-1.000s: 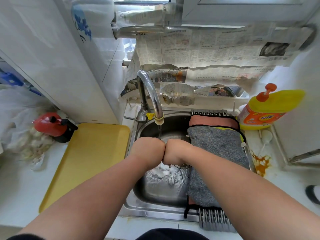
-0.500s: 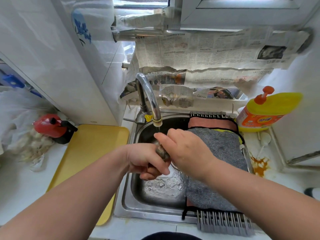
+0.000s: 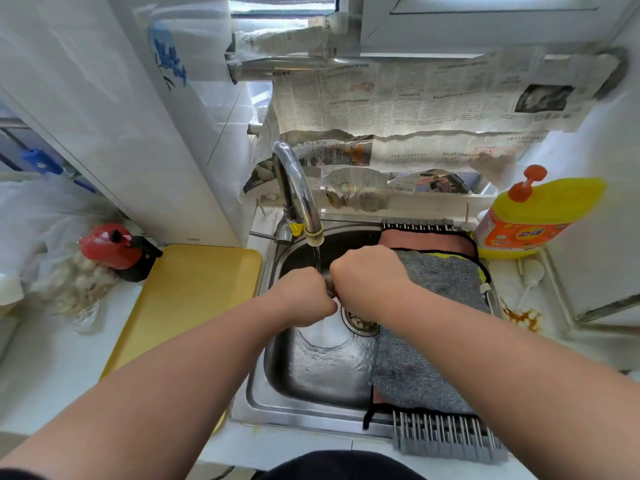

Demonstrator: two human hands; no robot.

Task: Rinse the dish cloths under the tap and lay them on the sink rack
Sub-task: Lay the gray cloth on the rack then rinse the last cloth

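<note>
Right hand point(image 3: 367, 275) now rolling into a fist beside left hand point(image 3: 304, 292), no longer over it.
Over sink point(image 3: 277, 407), beside grey cloth point(image 3: 433, 323) lying on rack point(image 3: 446, 439), both fists are gripping twisted dish cloth point(image 3: 329, 287) under running tap point(image 3: 298, 192).

One head-worn wide-angle view looks steeply down, close over the sink point(image 3: 263, 403) and counter point(image 3: 52, 368).

Bright daylight enters from the window point(image 3: 284, 3) at the top and glows through the newspaper point(image 3: 415, 98). Glare streaks the tap point(image 3: 298, 183) and the wet sink point(image 3: 298, 414). Wide-angle distortion bends the edges, and the upper right corner smears.
</note>
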